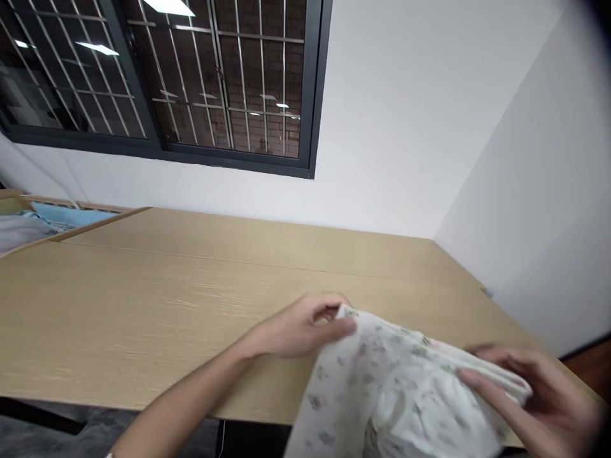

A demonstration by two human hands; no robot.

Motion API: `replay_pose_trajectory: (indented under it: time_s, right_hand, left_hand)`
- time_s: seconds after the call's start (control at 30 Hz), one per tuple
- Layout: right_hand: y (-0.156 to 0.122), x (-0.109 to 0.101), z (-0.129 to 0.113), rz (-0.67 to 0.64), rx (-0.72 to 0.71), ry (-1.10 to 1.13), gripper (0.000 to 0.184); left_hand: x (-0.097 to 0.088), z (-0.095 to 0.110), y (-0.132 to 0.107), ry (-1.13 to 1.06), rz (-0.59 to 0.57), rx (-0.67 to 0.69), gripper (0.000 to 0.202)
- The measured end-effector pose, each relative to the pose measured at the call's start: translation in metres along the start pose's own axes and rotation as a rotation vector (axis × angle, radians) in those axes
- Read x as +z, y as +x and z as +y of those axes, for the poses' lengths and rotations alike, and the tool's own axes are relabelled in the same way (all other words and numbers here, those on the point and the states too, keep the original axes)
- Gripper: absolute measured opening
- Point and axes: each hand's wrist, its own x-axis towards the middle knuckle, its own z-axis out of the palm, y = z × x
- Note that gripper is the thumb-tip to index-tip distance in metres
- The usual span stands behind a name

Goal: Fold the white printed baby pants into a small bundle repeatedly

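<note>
A white cloth with a small faded print (391, 388) lies bunched at the near right edge of a light wooden table (143, 305) and hangs over the front edge. My left hand (298, 327) pinches the cloth's upper left corner between thumb and fingers. My right hand (529, 394) grips the cloth's right end, with its fingers curled over a fold; this hand is partly blurred.
A cardboard box (62, 219) with light blue and white fabric in it stands at the far left. Behind the table is a white wall with a dark-framed barred window (191, 83). A second white wall closes the right side. Dark floor shows below the table's front edge.
</note>
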Motion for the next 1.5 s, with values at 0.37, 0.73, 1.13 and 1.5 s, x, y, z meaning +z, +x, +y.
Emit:
replay_pose_trajectory:
  time_s: [0.37, 0.73, 1.13, 1.5]
  right_hand:
    - [0.154, 0.201, 0.031, -0.461, -0.457, -0.118, 0.035]
    - [0.197, 0.325, 0.101, -0.400, -0.315, -0.228, 0.037]
    - [0.233, 0.340, 0.118, -0.347, -0.082, -0.296, 0.028]
    - [0.247, 0.337, 0.124, -0.332, 0.182, -0.319, 0.020]
  left_hand:
    - [-0.078, -0.139, 0.005, 0.650, 0.264, -0.182, 0.033]
    - [-0.078, -0.253, 0.043, 0.858, 0.250, -0.421, 0.049]
    - [-0.056, -0.218, 0.077, 0.885, 0.390, -0.490, 0.037]
    - [0.151, -0.157, 0.062, 0.819, -0.291, -0.191, 0.069]
